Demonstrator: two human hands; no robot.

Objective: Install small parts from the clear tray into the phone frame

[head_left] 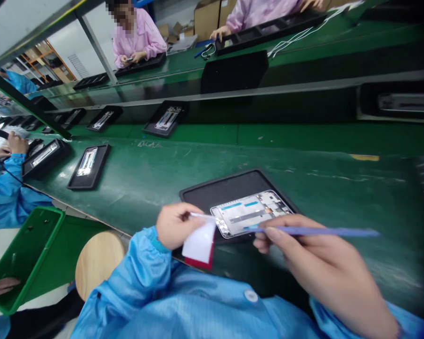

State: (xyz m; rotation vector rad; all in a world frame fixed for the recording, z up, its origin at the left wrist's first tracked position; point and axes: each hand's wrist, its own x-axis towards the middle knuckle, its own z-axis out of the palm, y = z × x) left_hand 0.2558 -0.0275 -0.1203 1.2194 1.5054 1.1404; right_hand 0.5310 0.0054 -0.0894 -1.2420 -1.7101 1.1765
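Directly in front of me, a smartphone frame [242, 217] with exposed inner parts and blue strips lies tilted in a black tray [221, 187]. My left hand [173, 227] pinches a small white sheet [199, 244] with a red layer beneath, beside the frame's left end. In my right hand [320, 261] is a thin purple-blue stick [334, 232], held like a pen. Its working end is by the frame's lower edge; my fingers partly hide it, and I cannot tell whether it touches. Blur softens the right hand.
More black trays with phone frames stand left [88, 165] and along the sunken belt lane [167, 118]. A co-worker's blue sleeve [7, 188] is at far left, above a green crate [38, 245] and a wooden stool [101, 259]. People in pink [141, 35] sit across the bench.
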